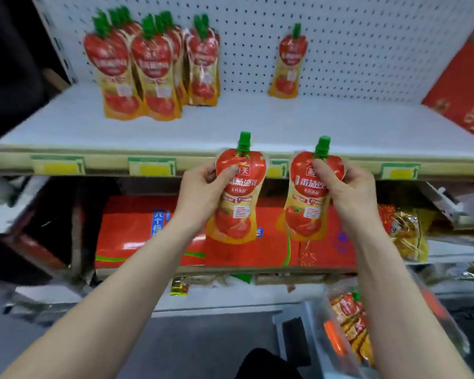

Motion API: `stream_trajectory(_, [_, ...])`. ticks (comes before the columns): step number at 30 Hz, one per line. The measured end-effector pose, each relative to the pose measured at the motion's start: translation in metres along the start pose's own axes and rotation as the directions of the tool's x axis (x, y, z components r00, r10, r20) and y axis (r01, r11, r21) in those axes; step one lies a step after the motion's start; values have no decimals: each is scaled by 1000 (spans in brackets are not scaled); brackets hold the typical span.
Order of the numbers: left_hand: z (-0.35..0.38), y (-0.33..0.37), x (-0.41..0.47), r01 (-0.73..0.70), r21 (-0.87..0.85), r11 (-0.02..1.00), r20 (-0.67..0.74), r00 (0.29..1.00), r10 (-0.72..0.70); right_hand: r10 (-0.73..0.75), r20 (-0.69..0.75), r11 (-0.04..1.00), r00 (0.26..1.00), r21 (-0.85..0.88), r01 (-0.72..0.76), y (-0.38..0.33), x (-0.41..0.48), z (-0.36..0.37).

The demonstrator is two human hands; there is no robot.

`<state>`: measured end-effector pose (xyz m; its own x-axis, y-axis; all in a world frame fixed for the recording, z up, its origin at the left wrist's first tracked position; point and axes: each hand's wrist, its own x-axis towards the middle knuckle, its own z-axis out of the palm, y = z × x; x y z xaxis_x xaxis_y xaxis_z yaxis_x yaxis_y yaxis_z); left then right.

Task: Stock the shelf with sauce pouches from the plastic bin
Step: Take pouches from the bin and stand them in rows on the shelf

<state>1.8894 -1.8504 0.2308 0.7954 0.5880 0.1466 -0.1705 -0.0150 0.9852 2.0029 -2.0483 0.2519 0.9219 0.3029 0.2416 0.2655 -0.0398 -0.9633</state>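
My left hand grips a red and yellow sauce pouch with a green cap, held upright just below the front edge of the white shelf. My right hand grips a second pouch the same way, a little to the right. Several pouches stand in a cluster at the shelf's back left, and a single pouch leans on the pegboard at the back right. The clear plastic bin sits at the lower right with more pouches inside, partly hidden by my right forearm.
A red box lies on the shelf's right end. Yellow price tags line the shelf's front lip. The lower shelf holds red cartons and gold-wrapped packs. A dark shape stands at the far left.
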Motion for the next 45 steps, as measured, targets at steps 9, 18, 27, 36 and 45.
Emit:
stream_trajectory(9, [-91, 59, 55, -168, -24, 985, -276, 949, 155, -184, 178, 981, 967, -24, 192, -96, 106, 92])
stream_trajectory(18, [-127, 60, 114, -132, -20, 991, -435, 893, 110, -108, 338, 985, 935, -89, 146, -73, 218, 190])
stream_trajectory(27, [-117, 65, 151, -129, -104, 986, -416, 906, 75, -115, 423, 980, 899, -98, 172, -44, 276, 237])
stream_trajectory(36, [-106, 64, 168, -162, -107, 981, -406, 908, 106, -122, 435, 966, 892, -155, 208, -38, 286, 237])
stream_trajectory(45, [-86, 60, 174, -176, -111, 978, -330, 935, 131, -303, 293, 935, 907, -92, 342, -86, 241, 198])
